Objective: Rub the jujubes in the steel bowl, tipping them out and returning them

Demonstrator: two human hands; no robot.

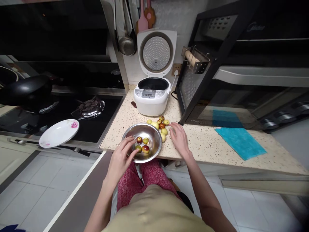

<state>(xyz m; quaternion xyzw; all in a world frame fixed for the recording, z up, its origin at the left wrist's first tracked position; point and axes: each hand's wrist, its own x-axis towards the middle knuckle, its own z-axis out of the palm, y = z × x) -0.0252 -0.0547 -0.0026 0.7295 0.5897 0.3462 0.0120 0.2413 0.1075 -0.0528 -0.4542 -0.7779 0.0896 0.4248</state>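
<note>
Head view: the left hand is reaching over the left side of the bowl, its fingers spread and bending, pinching nothing that shows; whether the fingertips are touching the metal, I cannot tell; the right hand is hovering just beside the loose fruit, its fingers loosely parted and apparently holding nothing; four fruits are lying in the bowl, while the loose ones are clustering on the bench at its far right side.

Risks, as judged: the bowl's near rim appears to be projecting past the bench edge, so a push down there could be tipping it towards the lap; the round fruit could be rolling off if the right hand were knocking the cluster.

Surroundings: the cooker is standing behind the fruit with its lid raised, limiting reach straight back; the oven is walling off the back right; a blue cloth is lying well to the right, clear of the hands; on the left, a plate is sitting at the stove front, seemingly overhanging it, and a stray elbow could be catching it.
</note>
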